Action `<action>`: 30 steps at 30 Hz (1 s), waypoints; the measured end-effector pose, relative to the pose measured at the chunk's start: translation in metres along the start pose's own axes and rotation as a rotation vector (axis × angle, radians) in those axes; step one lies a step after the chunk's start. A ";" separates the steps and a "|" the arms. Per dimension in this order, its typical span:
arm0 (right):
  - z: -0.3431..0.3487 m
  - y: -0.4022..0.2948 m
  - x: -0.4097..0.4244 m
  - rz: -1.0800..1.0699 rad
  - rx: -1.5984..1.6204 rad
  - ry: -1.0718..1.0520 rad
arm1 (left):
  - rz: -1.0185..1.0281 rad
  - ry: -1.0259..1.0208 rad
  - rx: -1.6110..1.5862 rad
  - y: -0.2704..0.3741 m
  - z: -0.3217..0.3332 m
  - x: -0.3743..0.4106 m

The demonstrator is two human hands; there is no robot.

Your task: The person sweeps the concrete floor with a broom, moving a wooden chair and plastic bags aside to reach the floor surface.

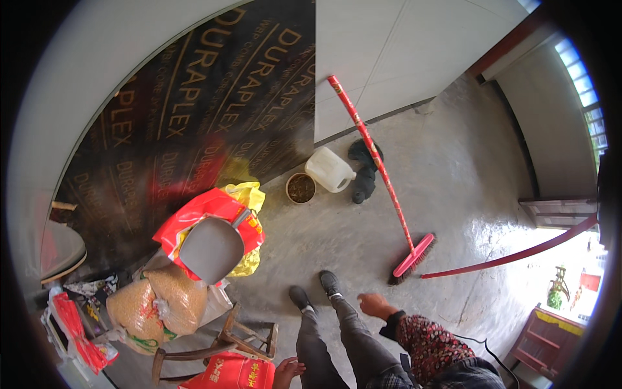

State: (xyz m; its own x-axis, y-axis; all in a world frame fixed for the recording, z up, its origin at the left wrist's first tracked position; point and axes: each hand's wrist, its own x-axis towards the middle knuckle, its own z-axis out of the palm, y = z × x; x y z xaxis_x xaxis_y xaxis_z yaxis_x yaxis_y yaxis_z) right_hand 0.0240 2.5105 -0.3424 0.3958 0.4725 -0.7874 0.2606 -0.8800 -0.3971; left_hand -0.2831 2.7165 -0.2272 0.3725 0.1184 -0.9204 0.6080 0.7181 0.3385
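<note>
My right hand [375, 306] hangs in the air over the concrete floor, fingers loosely curled, its palm turned from view. No object shows in it. Low in the picture, my left hand [290, 372] has its fingers apart and nothing visible between them. Beside it lies a red printed bag [238, 372] at a wooden chair [228, 343]. Ahead to the right is a push broom with a red handle [371, 146]; its pink head [413, 256] rests bristles down on the floor. Neither hand touches it. My dark shoes [316, 289] stand on the floor.
A grey dustpan [212, 250] lies on red and yellow bags [194, 209]. Clear sacks of grain [155, 306] are nearby. By the black plywood panel [194, 97] are a pot [301, 188], a white plastic jug [326, 169] and dark boots [363, 182]. A bright doorway is right.
</note>
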 end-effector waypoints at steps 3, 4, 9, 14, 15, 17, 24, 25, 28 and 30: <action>-0.059 -0.004 0.050 -0.214 -0.326 0.233 | -0.009 -0.025 0.014 0.002 0.000 0.015; -0.082 -0.008 0.069 -0.279 -0.457 0.305 | 0.001 -0.034 0.042 0.009 0.004 0.016; -0.188 -0.036 0.173 -0.379 -0.875 0.463 | -0.021 -0.008 0.180 0.018 -0.007 0.042; -0.228 0.003 0.247 0.119 -1.827 0.568 | -0.055 0.116 0.000 0.070 -0.005 0.039; -0.232 0.041 0.249 0.315 -1.982 0.464 | -0.074 0.117 -0.076 0.070 -0.011 0.043; -0.230 0.095 0.252 0.689 -2.268 0.230 | -0.096 0.092 -0.051 0.061 -0.035 0.053; -0.234 0.133 0.113 0.671 -1.262 -0.366 | -0.107 -0.014 0.226 0.055 -0.080 0.090; -0.234 0.155 0.081 0.791 -0.972 -0.409 | -0.115 -0.077 0.265 0.067 -0.075 0.100; -0.230 0.128 0.017 0.973 -0.729 -0.485 | -0.101 -0.090 0.234 0.090 -0.059 0.117; -0.218 0.110 -0.028 0.785 -0.653 -0.221 | -0.082 -0.106 0.201 0.099 -0.058 0.127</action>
State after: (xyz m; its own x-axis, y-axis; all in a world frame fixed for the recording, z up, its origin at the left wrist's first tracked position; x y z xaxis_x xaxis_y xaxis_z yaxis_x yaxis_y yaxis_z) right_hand 0.2332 2.4104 -0.2615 0.5068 -0.2979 -0.8090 0.4512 -0.7080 0.5433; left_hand -0.2160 2.8420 -0.3219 0.3813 -0.0152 -0.9243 0.7628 0.5700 0.3053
